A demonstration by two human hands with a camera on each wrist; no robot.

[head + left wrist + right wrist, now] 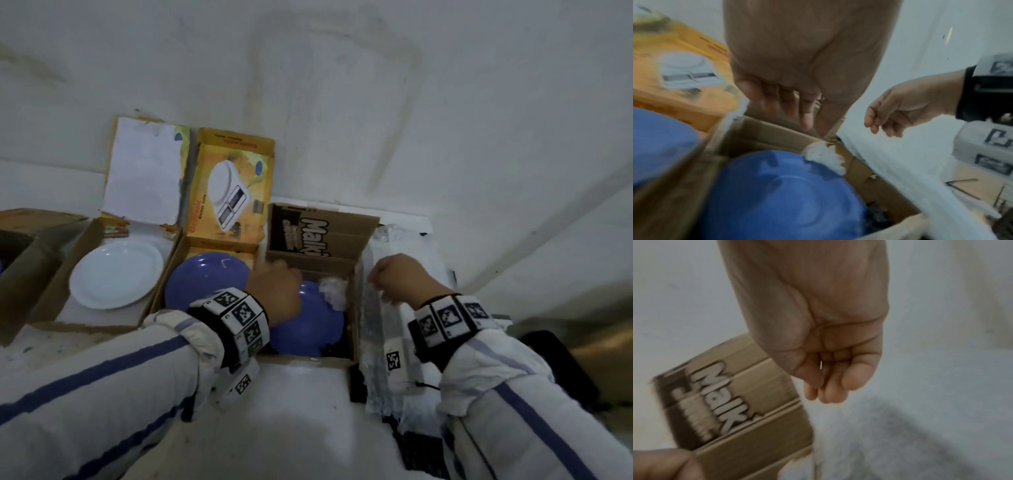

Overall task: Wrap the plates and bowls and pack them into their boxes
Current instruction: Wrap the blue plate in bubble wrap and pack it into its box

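Observation:
A blue plate (308, 329) (787, 194) lies inside the open brown "Malki" box (308, 233) (748, 410), with a wad of white paper (334, 291) (826, 157) at its far right corner. My left hand (274, 284) (797, 113) hovers over that box, its fingers fairly straight and pointing down at the far wall. It holds nothing. My right hand (394, 277) (890, 116) (824, 386) hangs just right of the box above a sheet of clear wrap (380, 325). Its fingers are loosely curled, and I see nothing between them.
A second blue plate (205, 277) sits in the yellow kitchen-scale box (233, 185) to the left. Further left, a white plate (116, 274) lies in a brown box (51, 294). A dark object (555, 359) is at the right, and a white wall stands behind.

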